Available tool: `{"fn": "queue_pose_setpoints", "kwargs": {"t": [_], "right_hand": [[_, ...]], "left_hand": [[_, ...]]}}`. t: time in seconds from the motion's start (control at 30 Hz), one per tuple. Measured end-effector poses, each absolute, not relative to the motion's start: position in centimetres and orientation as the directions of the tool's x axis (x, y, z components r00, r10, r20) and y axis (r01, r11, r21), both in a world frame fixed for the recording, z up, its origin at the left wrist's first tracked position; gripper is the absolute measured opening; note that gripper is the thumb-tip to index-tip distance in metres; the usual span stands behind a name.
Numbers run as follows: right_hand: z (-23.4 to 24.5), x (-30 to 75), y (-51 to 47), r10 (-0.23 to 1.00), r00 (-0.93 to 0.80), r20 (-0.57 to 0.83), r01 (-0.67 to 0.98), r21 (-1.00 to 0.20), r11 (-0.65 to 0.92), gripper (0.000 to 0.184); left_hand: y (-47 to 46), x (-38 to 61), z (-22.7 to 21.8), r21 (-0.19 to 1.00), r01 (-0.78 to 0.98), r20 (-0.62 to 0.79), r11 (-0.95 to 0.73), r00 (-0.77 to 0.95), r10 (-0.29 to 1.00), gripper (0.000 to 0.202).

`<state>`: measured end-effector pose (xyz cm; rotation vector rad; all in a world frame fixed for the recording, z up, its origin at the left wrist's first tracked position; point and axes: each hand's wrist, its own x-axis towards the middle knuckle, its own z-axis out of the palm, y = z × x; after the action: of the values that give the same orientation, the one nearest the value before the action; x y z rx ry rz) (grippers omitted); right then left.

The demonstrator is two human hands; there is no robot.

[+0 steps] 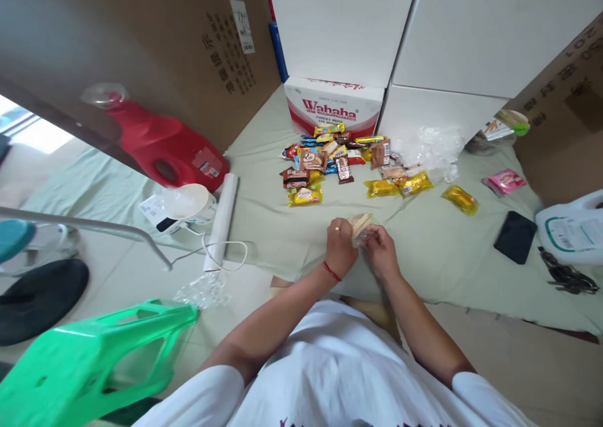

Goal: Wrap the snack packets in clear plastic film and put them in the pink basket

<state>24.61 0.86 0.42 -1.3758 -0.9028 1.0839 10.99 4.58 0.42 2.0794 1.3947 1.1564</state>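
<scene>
Close to my body at the front edge of the cloth, I hold a small clear packet with pale, stick-like contents between both hands. My left hand is closed on its left side, a ring on one finger and a red cord at the wrist. My right hand pinches the crinkled lower right end of the packet. Whether it is torn open I cannot tell. Beyond my hands lies a heap of wrapped snacks. Several yellow-wrapped snacks lie to the right of it.
A Wahaha box stands behind the heap, beside crumpled clear plastic. On the right are a pink packet, a phone and a white jug. A red detergent bottle, white roll and green stool are left.
</scene>
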Motion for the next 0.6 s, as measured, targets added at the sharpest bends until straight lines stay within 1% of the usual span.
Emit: {"fn": "queue_pose_setpoints", "kwargs": {"t": [0.03, 0.07, 0.1, 0.13, 0.17, 0.23, 0.3, 0.33, 0.4, 0.47, 0.53, 0.57, 0.6], "right_hand": [[0.3, 23.9, 0.9, 0.949, 0.265, -0.173, -0.267, -0.958, -0.100, 0.026], [0.2, 23.5, 0.9, 0.948, 0.236, -0.214, -0.421, -0.902, -0.098, 0.031], [0.1, 23.1, 0.8, 0.948, 0.212, -0.236, -0.512, -0.853, -0.098, 0.034], [0.1, 23.0, 0.8, 0.947, 0.203, -0.247, -0.545, -0.832, -0.101, 0.036], [0.0, 22.9, 0.8, 0.944, 0.215, -0.250, -0.532, -0.840, -0.101, 0.038], [0.0, 23.0, 0.6, 0.936, 0.259, -0.237, -0.432, -0.895, -0.107, 0.041], [-0.3, 23.1, 0.2, 0.930, 0.294, -0.221, -0.340, -0.934, -0.114, 0.045], [-0.4, 23.4, -0.1, 0.928, 0.301, -0.218, -0.318, -0.941, -0.118, 0.047], [-0.7, 24.8, -0.4, 0.919, 0.325, -0.223, -0.299, -0.946, -0.123, 0.048], [-0.6, 28.0, -0.2, 0.886, 0.419, -0.199, -0.262, -0.961, -0.092, 0.047], [0.2, 33.3, 1.2, 0.801, 0.588, -0.113, -0.162, -0.987, -0.020, 0.043], [0.9, 36.5, 2.4, 0.740, 0.672, -0.038, -0.079, -0.997, 0.020, 0.039], [1.8, 39.9, 3.9, 0.658, 0.751, 0.053, 0.043, -0.999, 0.032, 0.033]], "left_hand": [[4.2, 11.1, 0.1, 0.634, 0.607, 0.449, -0.478, 0.214, 0.867, 0.032], [3.9, 11.2, -0.1, 0.591, 0.615, 0.468, -0.522, 0.265, 0.843, 0.030], [3.6, 11.1, -0.4, 0.569, 0.591, 0.484, -0.571, 0.321, 0.814, 0.030], [3.3, 11.1, -0.7, 0.568, 0.534, 0.500, -0.626, 0.380, 0.778, 0.032], [3.0, 11.0, -0.9, 0.588, 0.450, 0.518, -0.672, 0.429, 0.740, 0.036], [2.4, 10.8, -0.9, 0.670, 0.252, 0.549, -0.699, 0.466, 0.694, 0.046], [1.9, 10.7, -0.4, 0.772, 0.119, 0.516, -0.624, 0.454, 0.726, 0.055], [1.7, 10.6, 0.0, 0.815, 0.096, 0.474, -0.571, 0.454, 0.754, 0.059], [1.7, 10.1, 1.2, 0.866, 0.119, 0.376, -0.486, 0.486, 0.789, 0.064], [2.1, 8.9, 2.3, 0.866, 0.206, 0.299, -0.456, 0.517, 0.802, 0.064], [2.9, 6.8, 2.9, 0.825, 0.334, 0.256, -0.456, 0.499, 0.828, 0.057], [3.3, 5.4, 2.9, 0.790, 0.411, 0.248, -0.455, 0.464, 0.850, 0.052], [3.7, 3.9, 2.7, 0.748, 0.486, 0.254, -0.452, 0.419, 0.872, 0.045]]}}
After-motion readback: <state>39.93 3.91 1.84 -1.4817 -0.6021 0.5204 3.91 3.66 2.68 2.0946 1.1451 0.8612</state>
